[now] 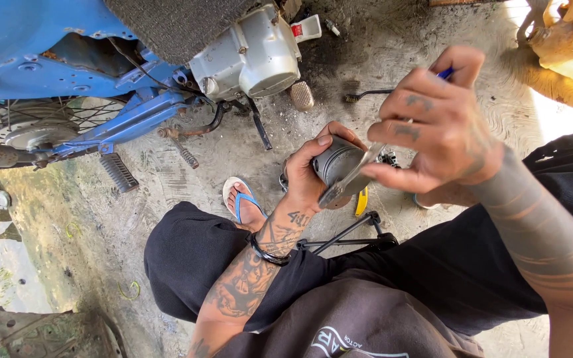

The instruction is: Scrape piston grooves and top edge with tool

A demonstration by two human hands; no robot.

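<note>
One piston [335, 162], likely rigid, heavy, slick: left hand [306, 174] wrapped round its skirt; right hand [432, 126] pinching blade [356, 178].

Soft, bright daylight throughout. Overexposed glare burns out the upper right edge. Wide-angle distortion curves the borders; focus stays sharp.

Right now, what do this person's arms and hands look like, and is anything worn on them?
Both arms are bare, no sleeves or gloves. The left hand and forearm carry dark tattoos, with a black bracelet at the wrist. The right hand has small finger tattoos, and banded stripe tattoos ring its forearm.
</note>
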